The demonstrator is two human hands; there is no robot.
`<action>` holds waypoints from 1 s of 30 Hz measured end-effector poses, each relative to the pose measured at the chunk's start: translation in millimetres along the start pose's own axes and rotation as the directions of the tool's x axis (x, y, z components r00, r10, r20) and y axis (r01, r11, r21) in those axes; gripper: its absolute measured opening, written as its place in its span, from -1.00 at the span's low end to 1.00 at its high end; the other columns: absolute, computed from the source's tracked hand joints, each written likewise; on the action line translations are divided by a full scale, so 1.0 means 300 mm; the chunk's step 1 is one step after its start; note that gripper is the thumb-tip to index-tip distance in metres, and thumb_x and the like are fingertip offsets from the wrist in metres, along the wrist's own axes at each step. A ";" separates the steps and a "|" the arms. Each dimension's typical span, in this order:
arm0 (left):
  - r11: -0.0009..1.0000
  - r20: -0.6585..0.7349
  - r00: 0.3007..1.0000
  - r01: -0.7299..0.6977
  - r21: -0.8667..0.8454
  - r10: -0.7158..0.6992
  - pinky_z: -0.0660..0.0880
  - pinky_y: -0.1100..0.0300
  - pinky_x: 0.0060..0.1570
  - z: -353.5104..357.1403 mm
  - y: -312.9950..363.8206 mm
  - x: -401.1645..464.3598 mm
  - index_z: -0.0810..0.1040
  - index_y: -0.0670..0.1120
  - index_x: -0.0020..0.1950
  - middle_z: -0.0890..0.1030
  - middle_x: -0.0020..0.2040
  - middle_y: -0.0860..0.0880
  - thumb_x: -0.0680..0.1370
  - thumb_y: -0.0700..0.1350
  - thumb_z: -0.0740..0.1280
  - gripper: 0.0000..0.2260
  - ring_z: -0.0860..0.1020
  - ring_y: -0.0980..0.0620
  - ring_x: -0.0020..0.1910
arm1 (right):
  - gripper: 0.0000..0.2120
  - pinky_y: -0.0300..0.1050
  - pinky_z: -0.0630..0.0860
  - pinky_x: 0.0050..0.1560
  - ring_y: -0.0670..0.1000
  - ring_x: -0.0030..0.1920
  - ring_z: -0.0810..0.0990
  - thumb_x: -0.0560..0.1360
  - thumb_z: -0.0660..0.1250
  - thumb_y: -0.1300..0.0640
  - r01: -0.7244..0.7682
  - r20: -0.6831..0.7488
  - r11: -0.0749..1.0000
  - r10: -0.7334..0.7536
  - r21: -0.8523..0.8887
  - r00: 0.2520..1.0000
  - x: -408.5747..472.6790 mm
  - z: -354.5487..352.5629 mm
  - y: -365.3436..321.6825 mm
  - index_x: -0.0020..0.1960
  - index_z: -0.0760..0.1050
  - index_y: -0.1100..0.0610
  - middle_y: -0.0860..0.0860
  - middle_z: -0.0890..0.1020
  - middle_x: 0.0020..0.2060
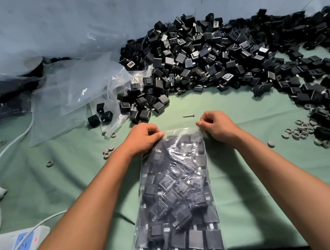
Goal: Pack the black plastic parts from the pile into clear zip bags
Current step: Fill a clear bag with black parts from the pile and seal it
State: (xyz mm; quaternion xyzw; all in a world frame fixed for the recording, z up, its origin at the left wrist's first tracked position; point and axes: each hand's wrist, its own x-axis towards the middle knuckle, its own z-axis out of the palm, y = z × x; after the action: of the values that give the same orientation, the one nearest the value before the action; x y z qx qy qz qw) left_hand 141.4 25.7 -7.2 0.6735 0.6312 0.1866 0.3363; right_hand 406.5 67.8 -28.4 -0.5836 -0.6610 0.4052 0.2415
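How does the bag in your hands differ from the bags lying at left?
The held bag is packed with black parts; the left bags look empty. The held bag lies flat, both hands pinching its top; the left bags lie crumpled, untouched. Both are clear plastic.

surface: green cloth-covered table (248, 187) | back: pale blue sheet (68, 23), creased | light: even

Both hands pinch the top edge of a filled zip bag on the green cloth.

The left hand (144, 137) and right hand (218, 126) grip opposite top corners of the zip bag (177, 194), which is packed with black parts. A screw (188, 115) lies just beyond the fingertips; the pile (224, 57) spreads farther beyond them, and empty clear bags (79, 89) lie beyond the left fingers.
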 end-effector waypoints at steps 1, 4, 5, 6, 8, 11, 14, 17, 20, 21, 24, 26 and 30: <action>1.000 0.004 1.000 0.021 0.016 -0.021 0.47 0.15 -0.22 -0.003 -0.006 0.000 0.63 -0.08 -0.21 0.56 -0.40 0.10 0.61 -0.07 0.41 -0.79 0.50 0.13 -0.43 | -0.77 -0.09 0.42 -0.16 0.00 -0.26 0.50 0.63 0.39 0.06 0.002 -0.003 1.000 -0.002 -0.008 1.000 0.002 -0.005 0.000 -0.16 0.55 0.15 0.03 0.61 -0.30; 0.994 0.009 0.998 0.059 0.093 -0.060 0.50 0.12 -0.20 -0.022 -0.015 -0.003 0.59 -0.07 -0.28 0.51 -0.51 0.14 0.61 -0.05 0.41 -0.74 0.48 0.12 -0.44 | -0.75 -0.07 0.46 -0.06 -0.01 -0.18 0.56 0.65 0.34 0.00 0.025 0.045 0.999 -0.027 0.042 0.999 -0.003 -0.020 0.002 -0.11 0.59 0.14 0.05 0.69 -0.18; 0.991 -0.005 0.999 0.043 0.128 -0.043 0.53 0.11 -0.15 -0.026 -0.012 -0.002 0.60 -0.05 -0.27 0.55 -0.47 0.15 0.60 -0.03 0.41 -0.74 0.51 0.12 -0.40 | -0.74 -0.08 0.45 -0.08 -0.03 -0.18 0.55 0.65 0.33 -0.03 0.034 0.068 0.998 -0.038 0.059 0.997 -0.007 -0.021 0.004 -0.09 0.60 0.12 0.03 0.68 -0.18; 0.987 -0.035 0.999 0.017 0.160 -0.012 0.56 0.08 -0.09 -0.025 -0.002 0.001 0.63 -0.04 -0.22 0.60 -0.38 0.14 0.60 0.00 0.41 -0.77 0.56 0.10 -0.32 | -0.73 -0.09 0.42 -0.13 -0.04 -0.22 0.52 0.65 0.32 -0.05 0.040 0.089 0.998 -0.045 0.057 0.995 -0.011 -0.021 0.004 -0.11 0.60 0.10 0.00 0.65 -0.22; 0.989 -0.105 0.993 -0.038 0.145 0.054 0.56 0.08 0.02 -0.009 0.036 0.012 0.67 -0.01 -0.08 0.66 -0.17 0.11 0.59 0.06 0.41 -0.83 0.60 0.10 -0.14 | -0.66 -0.12 0.33 -0.25 -0.07 -0.31 0.42 0.64 0.32 -0.09 0.039 0.116 0.999 -0.038 -0.002 0.992 -0.015 -0.018 0.000 -0.19 0.59 0.09 -0.05 0.53 -0.35; 0.986 -0.050 0.992 -0.112 0.119 0.119 0.57 0.11 0.06 0.044 0.109 0.042 0.70 0.02 -0.02 0.69 -0.09 0.12 0.55 0.09 0.45 -0.84 0.62 0.14 -0.07 | -0.55 -0.07 0.22 -0.31 -0.02 -0.36 0.32 0.63 0.32 -0.14 0.037 0.100 0.992 -0.025 -0.124 0.995 -0.010 -0.009 -0.016 -0.30 0.46 0.13 -0.03 0.37 -0.43; 0.977 0.005 0.992 -0.124 0.173 0.125 0.55 0.13 0.02 0.098 0.134 0.071 0.70 0.03 -0.08 0.68 -0.15 0.10 0.52 0.11 0.47 -0.84 0.62 0.11 -0.09 | -0.48 -0.03 0.15 -0.34 0.01 -0.38 0.25 0.62 0.32 -0.18 0.031 0.082 0.980 -0.015 -0.196 0.997 -0.007 -0.001 -0.035 -0.36 0.30 0.11 0.00 0.27 -0.44; 0.973 -0.004 0.995 -0.098 0.208 0.101 0.44 0.20 -0.14 0.122 0.126 0.085 0.64 0.08 -0.19 0.62 -0.24 0.11 0.50 0.14 0.49 -0.83 0.57 0.14 -0.18 | -0.43 -0.13 0.15 -0.42 -0.06 -0.48 0.24 0.61 0.34 -0.18 -0.009 0.086 0.977 0.028 -0.214 0.996 -0.002 -0.010 -0.040 -0.45 0.28 0.09 -0.10 0.26 -0.58; 0.975 -0.017 0.996 -0.084 0.207 0.089 0.34 0.24 -0.22 0.128 0.123 0.088 0.59 0.12 -0.29 0.55 -0.32 0.16 0.49 0.14 0.50 -0.78 0.48 0.28 -0.28 | -0.52 -0.18 0.19 -0.42 -0.09 -0.49 0.28 0.59 0.39 -0.13 -0.027 0.144 0.975 0.060 -0.220 0.988 0.002 -0.032 -0.040 -0.34 0.60 0.20 -0.11 0.31 -0.60; 0.975 -0.018 0.996 -0.079 0.208 0.084 0.34 0.24 -0.23 0.129 0.123 0.089 0.58 0.11 -0.30 0.55 -0.33 0.16 0.49 0.13 0.50 -0.77 0.47 0.29 -0.28 | -0.58 -0.15 0.22 -0.39 -0.07 -0.44 0.31 0.58 0.41 -0.10 -0.022 0.165 0.978 0.057 -0.210 0.985 0.001 -0.037 -0.038 -0.27 0.65 0.22 -0.07 0.36 -0.54; 0.976 -0.012 0.998 -0.063 0.208 0.067 0.36 0.21 -0.22 0.133 0.124 0.092 0.58 0.09 -0.34 0.55 -0.35 0.12 0.51 0.10 0.50 -0.74 0.50 0.19 -0.29 | -0.69 -0.21 0.30 -0.40 -0.06 -0.39 0.40 0.57 0.44 0.00 0.001 0.177 0.985 0.031 -0.175 0.984 -0.005 -0.042 -0.029 -0.27 0.67 0.14 -0.01 0.53 -0.44; 0.979 0.015 0.998 -0.061 0.195 0.059 0.37 0.20 -0.24 0.132 0.127 0.092 0.57 0.06 -0.36 0.55 -0.38 0.10 0.53 0.07 0.49 -0.72 0.50 0.11 -0.31 | -0.69 -0.29 0.29 -0.44 -0.08 -0.41 0.41 0.58 0.44 0.03 0.012 0.153 0.983 0.016 -0.181 0.988 -0.005 -0.032 -0.023 -0.32 0.62 0.11 0.00 0.54 -0.43; 0.986 0.060 0.997 -0.049 0.158 0.040 0.35 0.22 -0.29 0.128 0.127 0.093 0.57 0.02 -0.37 0.53 -0.43 0.10 0.54 0.04 0.49 -0.70 0.47 0.14 -0.37 | -0.66 -0.24 0.27 -0.42 -0.09 -0.41 0.34 0.60 0.41 0.07 0.022 0.116 0.976 0.004 -0.218 0.993 0.000 -0.007 -0.014 -0.33 0.50 0.11 -0.05 0.43 -0.47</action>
State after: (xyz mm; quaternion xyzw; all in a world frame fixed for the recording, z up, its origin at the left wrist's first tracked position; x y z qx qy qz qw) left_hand 198.7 45.4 -12.7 0.7172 0.6192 0.1239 0.2947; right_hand 405.7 68.2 -23.9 -0.5792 -0.7171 0.3619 0.1389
